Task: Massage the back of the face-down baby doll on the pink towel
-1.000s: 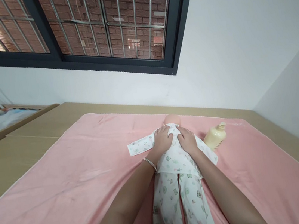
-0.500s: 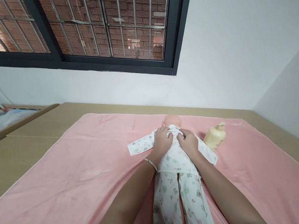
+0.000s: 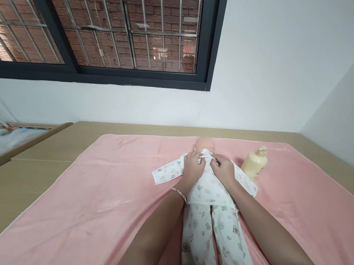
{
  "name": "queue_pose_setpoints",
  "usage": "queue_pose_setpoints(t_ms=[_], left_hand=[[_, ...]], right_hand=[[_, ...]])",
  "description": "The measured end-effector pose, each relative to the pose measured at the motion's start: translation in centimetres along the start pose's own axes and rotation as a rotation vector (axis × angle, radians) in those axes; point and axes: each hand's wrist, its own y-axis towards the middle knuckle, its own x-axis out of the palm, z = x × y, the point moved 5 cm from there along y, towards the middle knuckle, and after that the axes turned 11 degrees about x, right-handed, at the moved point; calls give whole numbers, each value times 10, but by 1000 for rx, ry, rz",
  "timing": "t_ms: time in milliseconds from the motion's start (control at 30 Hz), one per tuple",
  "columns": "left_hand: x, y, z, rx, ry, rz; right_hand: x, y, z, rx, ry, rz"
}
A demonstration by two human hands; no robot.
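Observation:
A baby doll [image 3: 204, 143] lies on a pink blanket [image 3: 111, 183], its head toward the wall. It wears a white printed pajama top [image 3: 208, 192] and matching pants [image 3: 198, 241]. My left hand [image 3: 193, 166], with a silver bangle at the wrist, is closed on the top's fabric near the neckline. Across from it, my right hand [image 3: 223, 169] pinches the same fabric on the other side of the chest. A strip of the collar stretches between the two hands. The fingertips are partly hidden in the cloth.
A pale yellow lotion bottle [image 3: 255, 162] lies tilted beside the doll's right-hand sleeve. Beyond the blanket runs a wooden surface [image 3: 48, 148] up to a white wall. A dark-framed window [image 3: 142, 80] with bars is above. A wooden-railed bin of bedding [image 3: 0, 144] stands at far left.
Both hands have stayed at the top's neckline. The fabric between them is now pulled up into a tauter fold. The view has shifted very slightly.

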Motion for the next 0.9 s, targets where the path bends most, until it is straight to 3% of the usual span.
queue_pose_setpoints(t_ms=[133, 300, 433, 700, 900], left_hand=[[-2, -1, 1, -15, 69, 22], [3, 2, 0, 17, 61, -67], [3, 2, 0, 38, 63, -45], [-2, -2, 4, 59, 150, 57], [-3, -2, 4, 4, 167, 33]], right_hand=[[-5, -3, -1, 78, -111, 72], [6, 8, 0, -16, -141, -103], [11, 12, 3, -99, -88, -164], [-1, -1, 1, -27, 8, 61], [-1, 0, 0, 23, -55, 35]])
